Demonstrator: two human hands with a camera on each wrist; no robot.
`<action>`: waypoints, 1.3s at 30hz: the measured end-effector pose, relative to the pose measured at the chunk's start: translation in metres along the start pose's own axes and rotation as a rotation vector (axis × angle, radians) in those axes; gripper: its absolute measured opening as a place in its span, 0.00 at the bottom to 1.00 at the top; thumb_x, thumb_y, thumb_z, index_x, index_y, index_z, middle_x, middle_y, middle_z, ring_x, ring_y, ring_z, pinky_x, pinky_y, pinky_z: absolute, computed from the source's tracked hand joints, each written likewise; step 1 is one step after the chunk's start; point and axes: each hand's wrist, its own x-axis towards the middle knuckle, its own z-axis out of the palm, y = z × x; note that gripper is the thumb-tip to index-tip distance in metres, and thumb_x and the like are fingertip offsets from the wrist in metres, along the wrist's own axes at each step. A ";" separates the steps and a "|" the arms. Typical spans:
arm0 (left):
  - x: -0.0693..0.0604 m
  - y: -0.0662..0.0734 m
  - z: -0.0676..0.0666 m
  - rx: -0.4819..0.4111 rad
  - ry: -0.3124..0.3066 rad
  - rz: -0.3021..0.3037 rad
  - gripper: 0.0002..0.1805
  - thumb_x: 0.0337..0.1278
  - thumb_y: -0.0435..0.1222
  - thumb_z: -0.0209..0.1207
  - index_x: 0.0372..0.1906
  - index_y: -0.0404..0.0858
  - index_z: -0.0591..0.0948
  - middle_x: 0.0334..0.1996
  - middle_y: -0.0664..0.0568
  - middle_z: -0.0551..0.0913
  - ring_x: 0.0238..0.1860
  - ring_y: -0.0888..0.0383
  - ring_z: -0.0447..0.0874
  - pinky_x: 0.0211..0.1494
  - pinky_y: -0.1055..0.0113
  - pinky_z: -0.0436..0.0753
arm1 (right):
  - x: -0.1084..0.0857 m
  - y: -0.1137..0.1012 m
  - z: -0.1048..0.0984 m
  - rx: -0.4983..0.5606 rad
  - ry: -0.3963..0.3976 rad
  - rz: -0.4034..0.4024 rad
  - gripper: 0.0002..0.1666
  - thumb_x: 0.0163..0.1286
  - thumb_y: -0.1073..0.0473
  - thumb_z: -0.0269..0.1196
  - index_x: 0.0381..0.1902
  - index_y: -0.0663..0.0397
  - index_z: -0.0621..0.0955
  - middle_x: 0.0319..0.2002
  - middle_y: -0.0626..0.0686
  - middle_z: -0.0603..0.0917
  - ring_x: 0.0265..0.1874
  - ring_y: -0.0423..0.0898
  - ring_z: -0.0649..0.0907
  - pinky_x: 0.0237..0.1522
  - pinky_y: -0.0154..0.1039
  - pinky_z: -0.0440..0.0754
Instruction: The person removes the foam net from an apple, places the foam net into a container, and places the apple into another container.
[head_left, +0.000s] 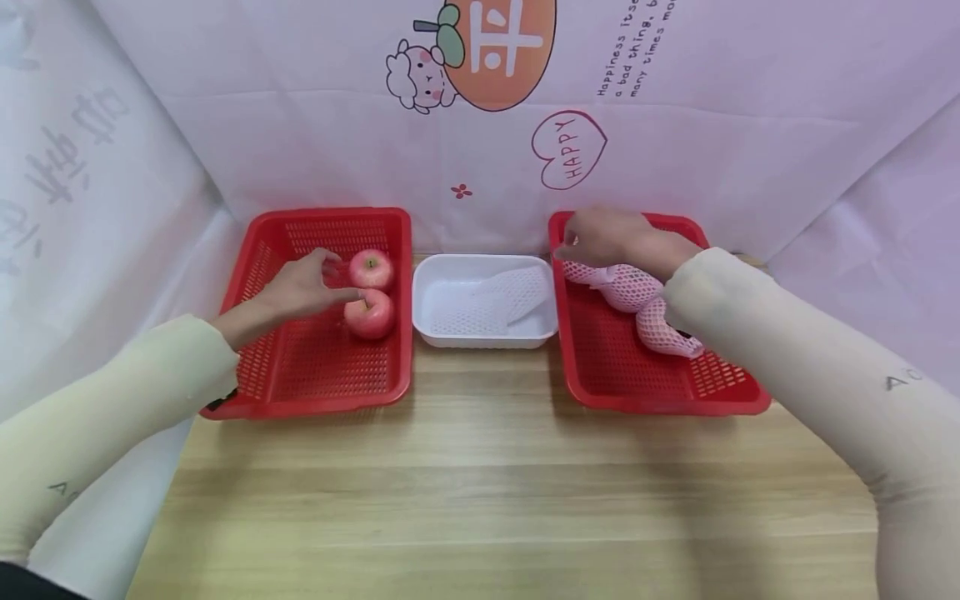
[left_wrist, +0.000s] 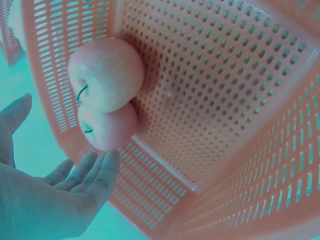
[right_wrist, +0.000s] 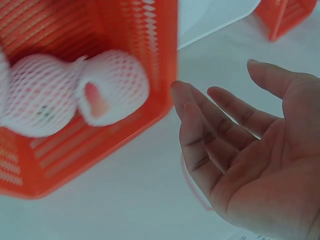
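Observation:
Two red apples, a rear one (head_left: 371, 268) and a front one (head_left: 371, 317), sit side by side in the left red basket (head_left: 333, 404). My left hand (head_left: 300, 285) hovers over that basket beside them, thumb apart from the fingers and nothing in its grasp. In the left wrist view, the hand (left_wrist: 60, 200) has its fingertips close to an apple (left_wrist: 114, 131); whether they touch, I cannot tell. My right hand (head_left: 609, 240) is above the back of the right red basket (head_left: 660, 407), loosely bent and holding nothing. Below it lie apples in white foam nets (head_left: 632, 288).
Between the baskets stands a white plastic tray (head_left: 442, 340) holding flat white foam netting (head_left: 513, 296). A printed white cloth (head_left: 495, 150) rises behind the containers. Wooden tabletop (head_left: 480, 475) extends in front of them.

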 end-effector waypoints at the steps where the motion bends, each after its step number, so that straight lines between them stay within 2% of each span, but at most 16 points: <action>1: -0.002 0.001 -0.002 -0.004 0.004 -0.004 0.51 0.65 0.57 0.67 0.78 0.29 0.60 0.72 0.30 0.70 0.71 0.32 0.70 0.68 0.35 0.78 | -0.002 0.005 0.000 -0.001 -0.001 0.007 0.22 0.77 0.48 0.62 0.56 0.58 0.86 0.46 0.59 0.88 0.44 0.55 0.83 0.42 0.49 0.85; 3: -0.004 0.002 -0.005 -0.018 0.014 -0.001 0.51 0.67 0.57 0.67 0.78 0.29 0.59 0.72 0.30 0.70 0.72 0.32 0.70 0.69 0.36 0.77 | -0.007 0.016 0.000 -0.009 0.000 0.017 0.23 0.77 0.47 0.61 0.56 0.60 0.86 0.48 0.61 0.88 0.44 0.56 0.84 0.45 0.54 0.86; 4: -0.005 0.002 -0.006 -0.021 0.017 0.003 0.51 0.67 0.57 0.66 0.79 0.29 0.59 0.72 0.30 0.70 0.72 0.32 0.70 0.68 0.36 0.78 | -0.009 0.022 0.001 -0.015 0.001 0.028 0.22 0.77 0.47 0.61 0.54 0.60 0.86 0.46 0.61 0.88 0.42 0.55 0.84 0.43 0.54 0.86; 7: -0.009 0.005 -0.010 -0.026 0.035 0.024 0.50 0.68 0.57 0.65 0.79 0.29 0.59 0.72 0.31 0.70 0.72 0.33 0.70 0.68 0.35 0.78 | -0.015 0.041 0.004 -0.035 0.004 0.053 0.20 0.77 0.46 0.63 0.40 0.59 0.84 0.34 0.58 0.85 0.33 0.51 0.82 0.36 0.49 0.83; 10: -0.012 0.010 -0.013 -0.016 0.052 0.038 0.51 0.68 0.58 0.65 0.80 0.30 0.58 0.72 0.31 0.70 0.72 0.33 0.69 0.69 0.35 0.77 | -0.022 0.059 0.009 -0.039 -0.019 0.075 0.20 0.75 0.45 0.65 0.31 0.55 0.79 0.25 0.53 0.77 0.26 0.48 0.76 0.30 0.42 0.75; 13: -0.016 0.014 -0.017 0.000 0.065 0.052 0.51 0.68 0.58 0.64 0.80 0.30 0.58 0.73 0.30 0.69 0.73 0.33 0.69 0.70 0.34 0.75 | -0.031 0.076 0.015 -0.042 -0.044 0.079 0.22 0.72 0.44 0.68 0.37 0.59 0.83 0.27 0.53 0.80 0.28 0.48 0.78 0.32 0.43 0.79; 17: -0.021 0.018 -0.017 0.051 0.092 0.078 0.51 0.67 0.58 0.65 0.80 0.31 0.59 0.74 0.32 0.69 0.73 0.34 0.69 0.69 0.33 0.76 | -0.042 0.096 0.025 -0.056 -0.067 0.094 0.29 0.67 0.42 0.72 0.47 0.65 0.83 0.34 0.55 0.85 0.32 0.50 0.82 0.37 0.48 0.86; 23: -0.037 0.031 -0.011 0.155 0.099 0.140 0.53 0.63 0.58 0.68 0.82 0.35 0.60 0.74 0.37 0.70 0.71 0.37 0.70 0.63 0.30 0.79 | -0.051 0.122 0.045 -0.063 -0.118 0.165 0.40 0.62 0.35 0.74 0.50 0.65 0.78 0.36 0.57 0.83 0.34 0.52 0.83 0.37 0.51 0.87; 25: -0.043 0.037 -0.006 0.146 0.101 0.182 0.51 0.62 0.58 0.69 0.80 0.36 0.63 0.67 0.40 0.75 0.64 0.41 0.76 0.54 0.37 0.86 | -0.052 0.128 0.053 -0.039 -0.139 0.180 0.44 0.61 0.34 0.75 0.53 0.67 0.77 0.39 0.60 0.83 0.38 0.56 0.83 0.39 0.54 0.88; 26: -0.046 0.041 -0.003 0.128 0.100 0.206 0.46 0.62 0.57 0.70 0.76 0.38 0.67 0.61 0.42 0.77 0.57 0.43 0.79 0.46 0.43 0.88 | -0.053 0.131 0.058 -0.019 -0.147 0.186 0.46 0.61 0.33 0.75 0.55 0.68 0.75 0.41 0.61 0.83 0.39 0.57 0.84 0.41 0.56 0.88; 28: -0.051 0.048 0.003 0.088 0.094 0.258 0.35 0.62 0.55 0.71 0.62 0.37 0.74 0.47 0.42 0.78 0.45 0.48 0.79 0.33 0.55 0.84 | -0.053 0.135 0.067 0.019 -0.159 0.196 0.48 0.61 0.33 0.75 0.57 0.70 0.74 0.43 0.64 0.83 0.42 0.60 0.84 0.44 0.59 0.88; 30: -0.055 0.054 0.009 0.068 0.098 0.299 0.31 0.60 0.53 0.72 0.57 0.38 0.74 0.42 0.43 0.77 0.41 0.50 0.78 0.28 0.61 0.81 | -0.054 0.138 0.075 0.076 -0.153 0.202 0.50 0.60 0.35 0.77 0.59 0.72 0.73 0.46 0.67 0.83 0.45 0.62 0.84 0.48 0.62 0.88; 32: -0.058 0.060 0.015 0.072 0.088 0.311 0.32 0.59 0.53 0.72 0.59 0.39 0.74 0.46 0.43 0.79 0.46 0.49 0.80 0.31 0.60 0.85 | -0.054 0.140 0.082 0.073 -0.138 0.207 0.48 0.61 0.35 0.76 0.57 0.72 0.74 0.44 0.66 0.83 0.43 0.61 0.84 0.47 0.62 0.88; 34: -0.062 0.064 0.021 0.102 0.082 0.314 0.43 0.58 0.56 0.73 0.73 0.41 0.70 0.59 0.44 0.79 0.57 0.47 0.81 0.41 0.51 0.91 | -0.054 0.141 0.088 0.067 -0.120 0.210 0.46 0.61 0.35 0.76 0.53 0.71 0.76 0.41 0.64 0.84 0.41 0.60 0.83 0.46 0.61 0.88; 36: -0.066 0.067 0.026 0.122 0.073 0.323 0.52 0.57 0.57 0.73 0.81 0.40 0.64 0.71 0.45 0.73 0.68 0.44 0.76 0.50 0.43 0.90 | -0.054 0.142 0.093 0.058 -0.108 0.199 0.44 0.61 0.35 0.76 0.51 0.70 0.78 0.39 0.62 0.84 0.39 0.58 0.83 0.45 0.59 0.88; 39: -0.071 0.071 0.035 0.137 0.061 0.352 0.53 0.56 0.58 0.73 0.81 0.41 0.64 0.73 0.46 0.72 0.70 0.46 0.74 0.52 0.42 0.89 | -0.054 0.143 0.099 0.057 -0.100 0.178 0.40 0.62 0.36 0.75 0.49 0.68 0.80 0.37 0.59 0.84 0.37 0.56 0.82 0.44 0.57 0.87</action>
